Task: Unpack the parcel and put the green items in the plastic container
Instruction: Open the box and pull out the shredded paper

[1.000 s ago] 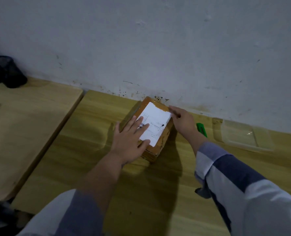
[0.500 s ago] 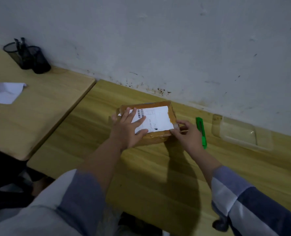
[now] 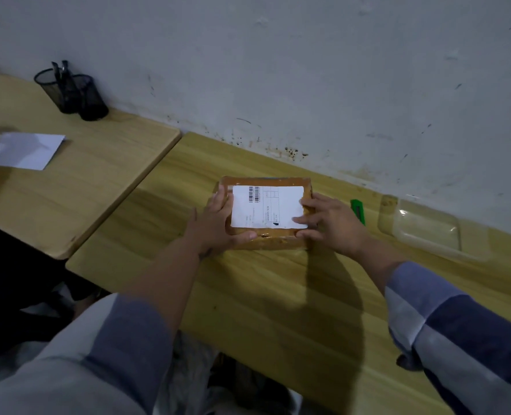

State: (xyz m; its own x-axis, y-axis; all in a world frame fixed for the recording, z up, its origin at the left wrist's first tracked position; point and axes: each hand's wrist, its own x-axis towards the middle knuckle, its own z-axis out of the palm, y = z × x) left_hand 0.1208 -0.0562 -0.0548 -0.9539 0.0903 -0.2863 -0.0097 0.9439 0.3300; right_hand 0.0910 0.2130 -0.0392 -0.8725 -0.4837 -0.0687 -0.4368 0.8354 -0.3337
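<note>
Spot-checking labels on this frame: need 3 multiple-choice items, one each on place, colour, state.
1. Where does the clear plastic container sit relative to the parcel?
A. to its right
B. to its left
C. on top of it

2. Colour of the utility knife?
A. red
B. green
C. black

3. State of the parcel?
A. open
B. sealed, label up
C. emptied

Answers:
1 A, it lies beyond the right hand.
2 B, green body by the wall.
3 B, tape intact, both the left hand and the right grip its ends.
</note>
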